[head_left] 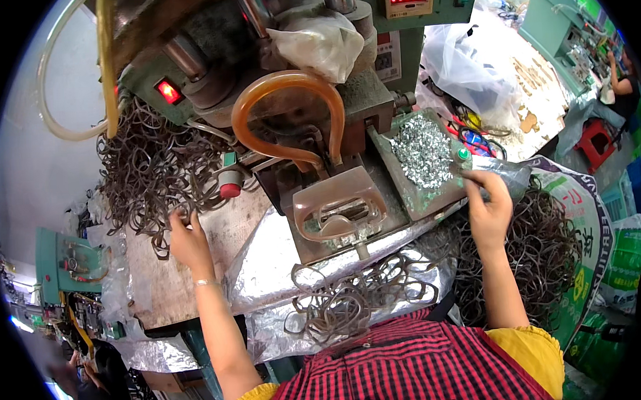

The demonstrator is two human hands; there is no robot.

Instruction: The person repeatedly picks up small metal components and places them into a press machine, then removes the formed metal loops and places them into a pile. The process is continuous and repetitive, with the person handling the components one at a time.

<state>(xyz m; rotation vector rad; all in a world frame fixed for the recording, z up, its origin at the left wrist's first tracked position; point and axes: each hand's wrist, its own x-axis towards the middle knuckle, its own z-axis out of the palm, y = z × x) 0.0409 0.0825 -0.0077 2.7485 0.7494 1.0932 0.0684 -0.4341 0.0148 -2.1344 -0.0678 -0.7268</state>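
Observation:
My left hand (189, 247) is at the near edge of a heap of dark bent rings (147, 165) on the wooden board, its thumb and forefinger closed on one of the rings. My right hand (491, 208) is at the right edge of a metal tray (435, 201), fingers pinched; whatever they hold is too small to make out. Small shiny silver metal pieces (420, 151) lie heaped in that tray, near a green button (464, 154). Between my hands stands a press, with a framed brownish guard (338, 199) at its front and an orange hose (287, 80) curving above.
Several loose rings (360, 295) lie on silver foil before my lap. A large sack (583, 238) at right holds more rings. A red push-button (230, 189) sticks out left of the press. Other people (103, 377) work at the far left and far right.

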